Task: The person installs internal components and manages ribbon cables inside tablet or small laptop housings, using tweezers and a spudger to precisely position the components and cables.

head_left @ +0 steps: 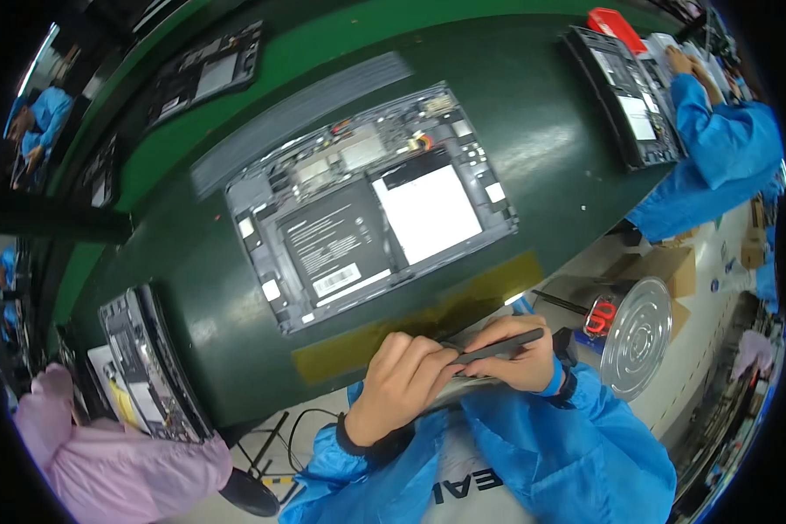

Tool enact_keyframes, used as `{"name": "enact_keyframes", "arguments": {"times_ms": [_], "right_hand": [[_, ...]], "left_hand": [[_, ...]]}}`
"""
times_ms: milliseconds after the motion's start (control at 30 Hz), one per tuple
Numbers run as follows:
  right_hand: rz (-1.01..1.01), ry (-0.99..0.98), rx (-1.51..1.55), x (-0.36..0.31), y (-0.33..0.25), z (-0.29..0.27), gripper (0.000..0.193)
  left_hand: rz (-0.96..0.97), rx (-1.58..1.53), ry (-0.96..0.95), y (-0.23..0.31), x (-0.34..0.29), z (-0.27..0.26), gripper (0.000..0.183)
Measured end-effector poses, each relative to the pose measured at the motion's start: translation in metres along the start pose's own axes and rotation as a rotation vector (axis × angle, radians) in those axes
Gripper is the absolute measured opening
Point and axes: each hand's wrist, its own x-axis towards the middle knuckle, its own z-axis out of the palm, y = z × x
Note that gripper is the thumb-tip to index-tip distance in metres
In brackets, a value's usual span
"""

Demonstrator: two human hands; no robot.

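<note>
An opened tablet-like device [371, 205] lies back side up on the dark green belt [541, 131], showing a black battery, a white battery and circuit boards. Below it, at the belt's near edge, my left hand [397, 380] and my right hand [515, 354] meet over a thin grey flat part [463, 389] held between them. My right hand also grips a dark pen-shaped tool [498, 348] lying across its fingers. Both sleeves are blue.
Another opened device [629, 92] lies at the far right, where a person in blue [716, 148] works. A stack of devices [144, 362] stands at the left beside a person in pink [105, 454]. A round metal stool seat [635, 336] is at my right.
</note>
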Motion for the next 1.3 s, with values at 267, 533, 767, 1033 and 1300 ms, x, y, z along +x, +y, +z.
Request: {"name": "enact_keyframes", "arguments": {"times_ms": [267, 533, 767, 1033, 1300], "right_hand": [[0.152, 0.228, 0.245, 0.011, 0.003, -0.021, 0.017], [0.116, 0.235, 0.119, 0.039, 0.005, -0.022, 0.017], [0.166, 0.217, -0.045, 0.038, 0.02, -0.027, 0.017], [-0.107, 0.113, -0.428, 0.053, -0.004, -0.016, 0.018], [-0.392, 0.111, -0.399, 0.051, -0.014, -0.026, 0.024]], "left_hand": [[-0.088, 0.512, 0.05, 0.006, -0.021, 0.011, 0.051], [-0.082, 0.597, -0.14, 0.012, 0.01, 0.044, 0.059], [0.005, 0.683, -0.167, 0.009, 0.009, 0.041, 0.049], [0.039, 0.643, -0.165, 0.004, 0.011, 0.033, 0.043], [0.098, 0.585, -0.16, -0.001, 0.019, 0.026, 0.035]]}}
